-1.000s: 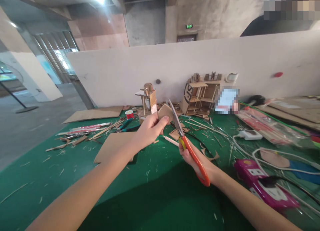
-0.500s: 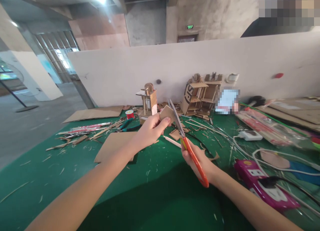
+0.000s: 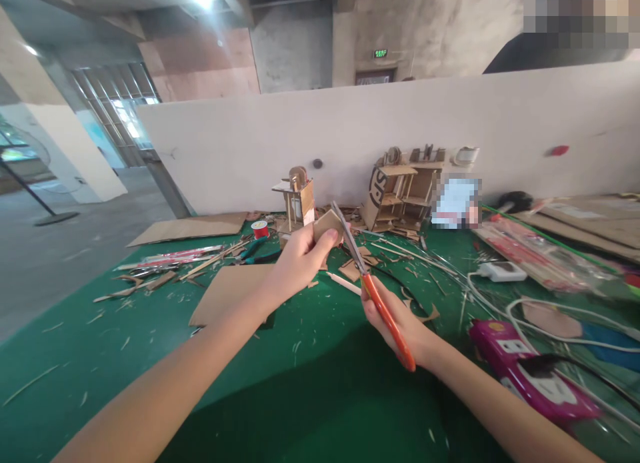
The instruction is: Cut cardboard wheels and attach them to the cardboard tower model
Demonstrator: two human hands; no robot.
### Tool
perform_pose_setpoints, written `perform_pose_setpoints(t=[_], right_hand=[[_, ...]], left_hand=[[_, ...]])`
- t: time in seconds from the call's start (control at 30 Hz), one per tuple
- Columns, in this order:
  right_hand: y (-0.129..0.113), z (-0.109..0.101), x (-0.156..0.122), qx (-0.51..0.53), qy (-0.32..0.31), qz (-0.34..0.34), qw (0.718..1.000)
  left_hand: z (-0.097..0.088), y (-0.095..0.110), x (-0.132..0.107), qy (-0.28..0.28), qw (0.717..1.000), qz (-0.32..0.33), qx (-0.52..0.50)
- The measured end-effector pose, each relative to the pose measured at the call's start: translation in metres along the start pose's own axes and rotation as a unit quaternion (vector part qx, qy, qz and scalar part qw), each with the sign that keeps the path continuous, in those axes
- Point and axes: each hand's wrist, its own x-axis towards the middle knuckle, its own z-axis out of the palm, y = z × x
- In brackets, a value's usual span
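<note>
- Over to the left hand (image 3: 303,253), nearer the wearer than the cardboard shelf (image 3: 375,206) and left of it: thumb on top, fingers pinching the small cardboard piece (image 3: 325,221).
- Danger here! That thumb sits just beside the blades of the scissors (image 3: 373,289), so a slip or an inward drift of the grip could nick it.
- Now the piece itself, held above the worktop (image 3: 75,356), in front of the shelf and to its left: a small hold, so it may twist or buckle if the blades push sideways. One corner points away toward the white panel (image 3: 240,143); its long axis I can't call, with the hand covering so much.
- On to the scissors: blades almost together at the piece's right edge; whether cardboard lies between them, can't tell. Tips point away, just left of the shelf; the long axis slants from there to near right.
- And the right hand (image 3: 405,316), straight in front of the shelf: fingers wrapped round the orange handles, some hidden. A rolled wrist could swing those tips off line.
</note>
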Motion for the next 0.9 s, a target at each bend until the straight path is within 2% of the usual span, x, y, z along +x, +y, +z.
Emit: perform_pose_setpoints(t=[0.17,0.4,0.6,0.73,0.9], right_hand=[[0.003,-0.003,-0.002,0.017,-0.020,-0.004,1.000],[0.007,-0.005,-0.003,-0.004,-0.023,-0.014,1.000],[-0.003,-0.009,-0.004,-0.004,-0.030,-0.015,0.999],[-0.007,-0.010,-0.004,-0.031,-0.038,0.002,0.999],[-0.005,-0.009,-0.001,-0.043,-0.043,0.026,0.998]], left_hand=[[-0.009,0.000,0.003,-0.045,0.998,0.008,0.045],[-0.010,0.002,0.003,-0.045,0.997,0.007,0.062],[-0.016,0.006,0.004,-0.057,0.996,0.012,0.070],[-0.016,0.010,0.004,-0.058,0.996,0.021,0.065],[-0.018,0.015,0.002,-0.058,0.991,0.027,0.114]])
